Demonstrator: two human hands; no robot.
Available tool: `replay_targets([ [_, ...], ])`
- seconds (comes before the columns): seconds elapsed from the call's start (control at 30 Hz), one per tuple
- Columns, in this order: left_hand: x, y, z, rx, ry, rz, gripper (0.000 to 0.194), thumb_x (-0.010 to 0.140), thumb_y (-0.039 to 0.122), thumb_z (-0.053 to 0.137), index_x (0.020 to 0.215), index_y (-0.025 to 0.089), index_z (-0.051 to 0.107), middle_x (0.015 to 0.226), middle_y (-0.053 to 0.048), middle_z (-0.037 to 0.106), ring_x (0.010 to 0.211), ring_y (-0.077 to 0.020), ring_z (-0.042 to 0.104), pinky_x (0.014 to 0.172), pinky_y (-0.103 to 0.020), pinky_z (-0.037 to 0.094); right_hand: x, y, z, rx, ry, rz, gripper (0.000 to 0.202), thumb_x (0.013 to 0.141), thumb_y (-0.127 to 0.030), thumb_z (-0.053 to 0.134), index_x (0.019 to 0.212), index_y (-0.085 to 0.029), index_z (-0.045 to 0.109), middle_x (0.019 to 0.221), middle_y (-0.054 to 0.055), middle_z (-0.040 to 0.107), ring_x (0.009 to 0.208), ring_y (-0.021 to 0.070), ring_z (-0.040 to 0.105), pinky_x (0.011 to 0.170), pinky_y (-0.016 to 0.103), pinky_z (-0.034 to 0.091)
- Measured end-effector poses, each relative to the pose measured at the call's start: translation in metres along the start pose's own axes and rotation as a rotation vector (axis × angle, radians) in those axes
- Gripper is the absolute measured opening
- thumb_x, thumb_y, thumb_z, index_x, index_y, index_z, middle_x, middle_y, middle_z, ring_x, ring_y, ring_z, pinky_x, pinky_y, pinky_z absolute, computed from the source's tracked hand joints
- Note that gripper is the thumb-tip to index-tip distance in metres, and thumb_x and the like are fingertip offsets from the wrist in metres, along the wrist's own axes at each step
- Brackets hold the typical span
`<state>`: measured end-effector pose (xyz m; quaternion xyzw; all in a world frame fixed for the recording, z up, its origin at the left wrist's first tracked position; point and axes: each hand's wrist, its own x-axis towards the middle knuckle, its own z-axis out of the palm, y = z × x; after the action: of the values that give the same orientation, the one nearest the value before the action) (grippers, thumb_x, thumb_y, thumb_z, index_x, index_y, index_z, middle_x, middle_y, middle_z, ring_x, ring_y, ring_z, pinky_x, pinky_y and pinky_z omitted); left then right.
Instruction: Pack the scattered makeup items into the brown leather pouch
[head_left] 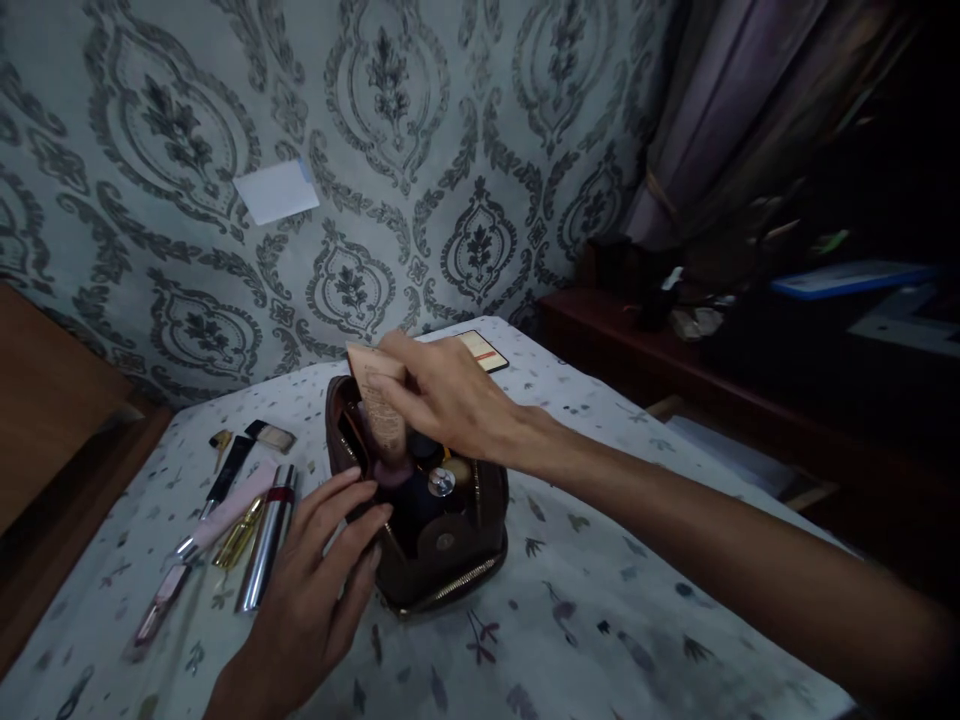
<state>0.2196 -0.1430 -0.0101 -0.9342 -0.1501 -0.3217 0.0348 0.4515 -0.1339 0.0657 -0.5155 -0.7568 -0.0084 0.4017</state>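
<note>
A dark brown zippered cosmetic bag (450,555) stands unzipped on the patterned bedsheet, with several small items inside, among them one with a shiny round top (442,483). My right hand (442,385) grips a beige squeeze tube (384,410) between thumb and fingers; its lower end is down in the bag's mouth. My left hand (322,570) rests its spread fingertips on the bag's near left rim. Left of that hand lie a silver cylinder with a red band (268,540), a yellow vial (240,535), a pale pink tube (229,508) and a small pink bottle (160,605).
A black-capped tube (229,470), a small flat bottle with a black cap (271,436) and a small gold item (220,443) lie farther left. Behind my right hand is a phone or tablet (487,352). Patterned wallpaper rises behind; dark red furniture (592,340) stands at right.
</note>
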Motion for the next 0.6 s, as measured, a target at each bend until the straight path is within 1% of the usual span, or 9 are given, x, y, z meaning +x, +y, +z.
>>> replay_targets([
  [0.07, 0.000, 0.000, 0.000, 0.000, -0.005, 0.003, 0.031, 0.097, 0.003, 0.047, 0.125, 0.012, 0.056, 0.133, -0.014, 0.053, 0.138, -0.0237, 0.041, 0.111, -0.036, 0.039, 0.004, 0.000, 0.006, -0.018, -0.037, 0.007, 0.016, 0.095, -0.029, 0.047, 0.098, -0.017, 0.058, 0.066, -0.002, 0.052, 0.057, 0.0135, 0.042, 0.057, 0.025, 0.026],
  [0.2, 0.001, 0.000, 0.000, 0.004, -0.005, 0.008, 0.030, 0.098, 0.004, 0.047, 0.125, 0.011, 0.056, 0.133, -0.013, 0.052, 0.139, -0.0230, 0.039, 0.112, -0.034, 0.038, 0.012, -0.001, 0.017, -0.064, -0.106, 0.021, 0.027, 0.099, -0.032, 0.044, 0.109, -0.014, 0.062, 0.077, 0.004, 0.063, 0.065, 0.0164, 0.054, 0.060, 0.025, 0.030],
  [0.37, 0.003, 0.002, -0.001, 0.008, 0.022, 0.008, 0.030, 0.097, 0.003, 0.046, 0.123, 0.012, 0.057, 0.131, -0.012, 0.054, 0.138, -0.0214, 0.040, 0.112, -0.032, 0.038, 0.019, 0.000, 0.023, -0.092, -0.178, 0.084, 0.034, 0.100, -0.033, 0.044, 0.122, -0.014, 0.062, 0.083, 0.007, 0.068, 0.073, 0.0202, 0.061, 0.062, 0.027, 0.034],
  [0.43, 0.002, 0.001, 0.000, 0.007, 0.015, 0.005, 0.030, 0.097, 0.004, 0.045, 0.124, 0.012, 0.057, 0.132, -0.013, 0.055, 0.138, -0.0216, 0.040, 0.112, -0.032, 0.038, 0.020, 0.002, 0.024, -0.087, -0.176, 0.107, 0.034, 0.099, -0.031, 0.045, 0.123, -0.014, 0.063, 0.084, 0.007, 0.069, 0.074, 0.0197, 0.061, 0.064, 0.026, 0.035],
  [0.6, -0.002, 0.000, 0.001, 0.010, 0.000, -0.010, 0.032, 0.098, 0.006, 0.046, 0.127, 0.013, 0.056, 0.135, -0.014, 0.054, 0.140, -0.0231, 0.039, 0.112, -0.036, 0.040, 0.022, 0.008, 0.027, -0.083, -0.141, 0.123, 0.030, 0.098, -0.029, 0.047, 0.115, -0.013, 0.065, 0.090, 0.008, 0.072, 0.080, 0.0200, 0.062, 0.066, 0.027, 0.036],
])
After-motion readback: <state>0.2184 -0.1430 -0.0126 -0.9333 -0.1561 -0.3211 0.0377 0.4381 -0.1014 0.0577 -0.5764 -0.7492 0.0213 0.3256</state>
